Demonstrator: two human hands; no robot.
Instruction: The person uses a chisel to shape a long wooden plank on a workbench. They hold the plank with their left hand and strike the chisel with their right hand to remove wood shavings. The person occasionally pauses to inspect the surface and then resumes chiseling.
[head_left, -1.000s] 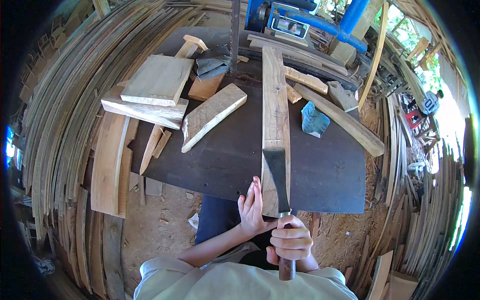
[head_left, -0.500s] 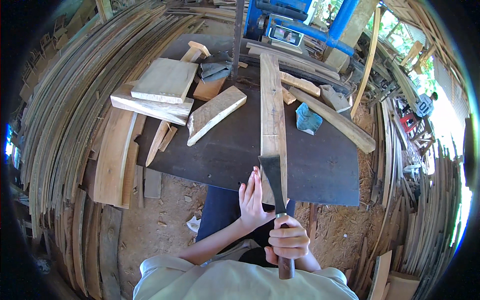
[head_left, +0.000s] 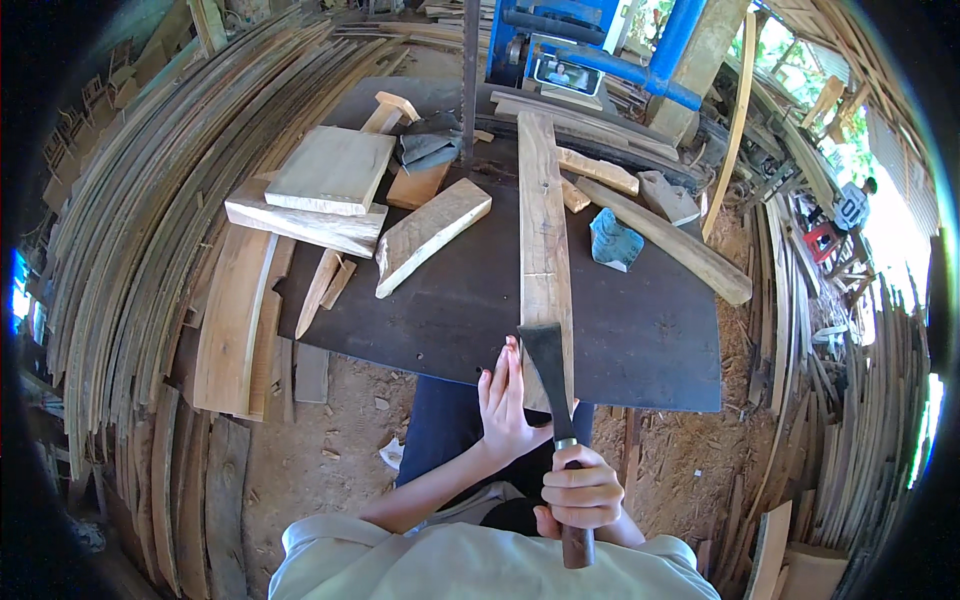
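My right hand [head_left: 583, 495] grips the dark wooden handle of a broad-bladed metal tool [head_left: 547, 370]. The blade lies lengthwise over the near end of a long pale plank [head_left: 540, 230] on the dark worktable [head_left: 650, 355]. Beside the blade, my left hand [head_left: 505, 405] rests against the plank's left edge, fingers stretched out and thumb toward its near end. Left of the plank lie an angled wood block [head_left: 430, 235] and stacked boards [head_left: 330, 170]; to its right are a blue crumpled sheet [head_left: 615, 240] and a long offcut [head_left: 690, 250].
A vertical saw blade [head_left: 468, 80] rises at the back beside blue machinery [head_left: 680, 50] and a propped phone [head_left: 568, 72]. Long timber strips [head_left: 140, 200] crowd both sides. A seated person [head_left: 850, 210] is at the far right by a red stool [head_left: 822, 240].
The tool's blade has shifted slightly toward me along the plank. My left hand stays against the plank's edge. The whole view has moved a little.
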